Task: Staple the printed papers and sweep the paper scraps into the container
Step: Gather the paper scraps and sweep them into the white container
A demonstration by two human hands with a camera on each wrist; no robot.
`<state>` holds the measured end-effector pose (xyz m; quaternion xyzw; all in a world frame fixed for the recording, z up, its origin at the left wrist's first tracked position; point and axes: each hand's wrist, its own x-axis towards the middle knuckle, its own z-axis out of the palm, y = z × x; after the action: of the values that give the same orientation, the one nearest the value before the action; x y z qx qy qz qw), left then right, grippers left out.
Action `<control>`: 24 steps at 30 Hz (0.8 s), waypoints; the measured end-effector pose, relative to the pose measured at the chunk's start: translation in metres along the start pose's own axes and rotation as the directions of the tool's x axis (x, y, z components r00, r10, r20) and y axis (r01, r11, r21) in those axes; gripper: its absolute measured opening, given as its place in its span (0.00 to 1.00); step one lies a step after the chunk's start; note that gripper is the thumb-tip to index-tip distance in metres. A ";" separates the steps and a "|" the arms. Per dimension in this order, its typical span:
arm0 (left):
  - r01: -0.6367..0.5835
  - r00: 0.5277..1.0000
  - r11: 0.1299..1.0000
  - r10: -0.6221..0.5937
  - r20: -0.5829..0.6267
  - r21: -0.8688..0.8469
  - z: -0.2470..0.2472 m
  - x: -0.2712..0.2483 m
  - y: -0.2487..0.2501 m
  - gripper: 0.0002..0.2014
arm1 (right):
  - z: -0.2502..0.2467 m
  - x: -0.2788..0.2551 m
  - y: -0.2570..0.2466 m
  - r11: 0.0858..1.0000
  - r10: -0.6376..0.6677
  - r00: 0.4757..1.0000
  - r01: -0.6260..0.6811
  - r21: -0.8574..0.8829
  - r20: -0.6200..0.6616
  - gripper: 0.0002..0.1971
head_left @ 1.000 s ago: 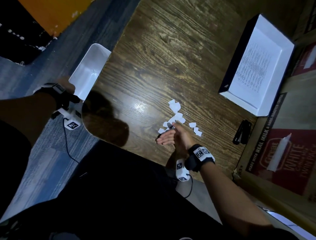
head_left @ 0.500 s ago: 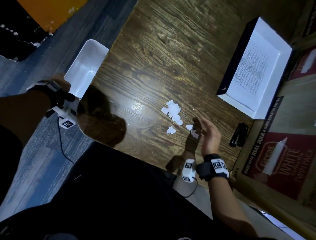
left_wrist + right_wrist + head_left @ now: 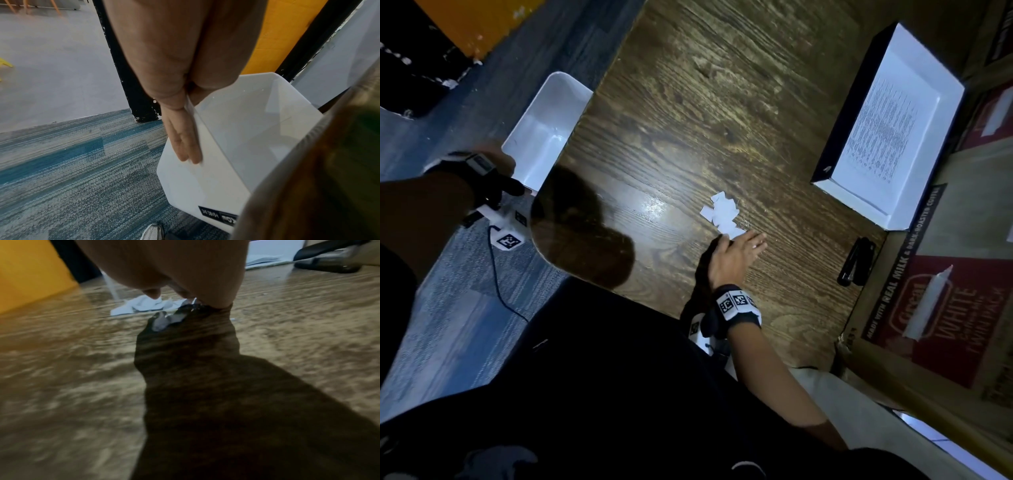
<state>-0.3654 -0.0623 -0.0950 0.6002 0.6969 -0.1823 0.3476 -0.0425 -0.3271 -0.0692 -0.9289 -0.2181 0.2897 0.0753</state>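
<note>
White paper scraps (image 3: 722,214) lie in a small heap on the wooden table (image 3: 722,102). My right hand (image 3: 743,246) rests open on the table just behind the heap, its fingers touching the nearest scraps (image 3: 148,305). My left hand (image 3: 498,161) holds the white container (image 3: 544,137) against the table's left edge. Its fingers (image 3: 185,146) lie flat along the outside of the container (image 3: 246,129) wall, and the thumb pinches from inside. Printed papers (image 3: 876,126) lie in a white tray (image 3: 928,178) at the far right. A black stapler (image 3: 856,262) lies near it.
A red-printed cardboard box (image 3: 945,308) stands along the table's right side, behind the stapler (image 3: 329,261). Blue carpet (image 3: 72,162) lies below the container. A dark head shadow (image 3: 585,233) covers the table's near-left corner.
My right hand swung out to the right, then came back against the scraps, and the loose pieces now lie in one tighter heap. The left hand still holds the container.
</note>
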 end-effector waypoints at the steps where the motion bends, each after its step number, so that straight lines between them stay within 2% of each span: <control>1: 0.028 1.000 1.000 -0.028 0.005 0.001 0.000 -0.001 0.001 0.22 | -0.003 -0.007 -0.006 0.998 -0.051 0.998 0.050 0.049 0.030 0.31; 3: 0.104 0.995 0.995 -0.104 0.011 0.001 -0.001 -0.005 0.008 0.18 | -0.014 -0.011 -0.005 0.979 -0.167 0.985 0.162 0.127 0.035 0.30; 4: 0.115 0.993 0.993 -0.115 0.014 0.002 -0.001 -0.008 0.012 0.17 | -0.021 -0.006 0.004 0.973 -0.182 0.983 0.180 0.146 0.002 0.30; 5: 0.108 0.994 0.994 -0.108 0.016 -0.002 -0.002 -0.011 0.014 0.17 | -0.032 0.001 0.013 0.977 -0.145 0.989 0.149 0.151 -0.038 0.31; 7: 0.118 0.993 0.993 -0.117 0.018 -0.029 -0.003 -0.014 0.015 0.18 | -0.058 0.020 0.031 0.990 0.015 0.994 0.001 0.143 -0.111 0.32; 9: 0.127 0.992 0.989 -0.126 0.022 -0.070 -0.006 -0.020 0.016 0.19 | -0.076 0.033 0.042 0.982 0.148 0.982 -0.131 0.138 -0.121 0.32; 11: 0.115 0.993 0.990 -0.112 0.040 -0.079 -0.009 -0.018 0.013 0.23 | -0.067 0.046 0.047 0.975 0.201 0.975 -0.190 0.116 -0.098 0.32; 13: 0.096 0.994 0.993 -0.092 0.060 -0.069 -0.011 -0.024 0.019 0.27 | -0.044 0.042 0.035 0.984 0.169 0.983 -0.163 0.078 -0.070 0.34; 15: 0.110 0.994 0.989 -0.107 0.031 -0.101 -0.013 -0.034 0.027 0.22 | -0.025 0.018 0.010 0.997 0.073 0.997 -0.073 -0.005 0.001 0.33; 17: 0.121 0.993 0.983 -0.121 0.006 -0.139 -0.009 -0.035 0.031 0.20 | -0.018 -0.006 -0.011 0.992 -0.121 0.983 0.124 -0.008 0.140 0.29; 19: 0.107 0.994 0.981 -0.108 0.001 -0.162 -0.011 -0.039 0.032 0.11 | -0.025 -0.014 -0.013 0.968 -0.250 0.954 0.241 0.073 0.165 0.30; 20: 0.108 0.994 0.978 -0.109 0.002 -0.181 -0.015 -0.042 0.029 0.05 | -0.031 -0.010 -0.010 0.962 -0.270 0.951 0.259 0.090 0.151 0.30; 22: 0.068 0.998 0.986 -0.066 0.017 -0.153 -0.018 -0.044 0.021 0.05 | -0.047 0.011 -0.004 0.976 -0.203 0.972 0.191 0.105 0.118 0.30; 23: 0.042 0.998 0.993 -0.036 0.052 -0.113 -0.021 -0.050 0.015 0.02 | -0.055 0.022 -0.001 0.985 -0.154 0.983 0.144 0.100 0.100 0.31; 24: 0.030 0.997 0.996 -0.024 0.079 -0.083 -0.021 -0.052 0.012 0.04 | -0.064 0.033 0.000 0.990 -0.127 0.989 0.121 0.077 0.080 0.31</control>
<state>-0.3575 -0.0823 -0.0420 0.5681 0.6978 -0.1810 0.3970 0.0184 -0.3131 -0.0328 -0.8972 -0.2678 0.3310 0.1171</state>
